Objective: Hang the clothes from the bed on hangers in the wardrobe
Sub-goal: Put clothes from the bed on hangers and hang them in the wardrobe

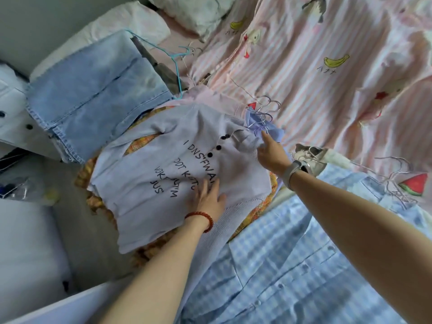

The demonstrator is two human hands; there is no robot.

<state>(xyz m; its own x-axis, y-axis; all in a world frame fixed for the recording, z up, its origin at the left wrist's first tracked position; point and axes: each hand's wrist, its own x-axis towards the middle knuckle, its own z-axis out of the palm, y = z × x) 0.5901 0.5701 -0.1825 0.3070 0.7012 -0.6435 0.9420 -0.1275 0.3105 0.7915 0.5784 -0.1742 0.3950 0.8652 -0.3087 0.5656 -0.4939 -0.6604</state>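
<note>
Lilac printed shirt spread flat at frame centre, on top of a pile of clothes on the bed, front and buttons up, likely to expose the neckline for hanger insertion. Left hand flat on the printed text, fingers straight and slightly spread, apparently pinning the fabric. Right hand at the collar, index finger extended toward the wire hanger hooks just above; remaining fingers not clearly readable. Denim garment at upper left, checked blue shirt at lower right, both awaiting hanging.
</note>
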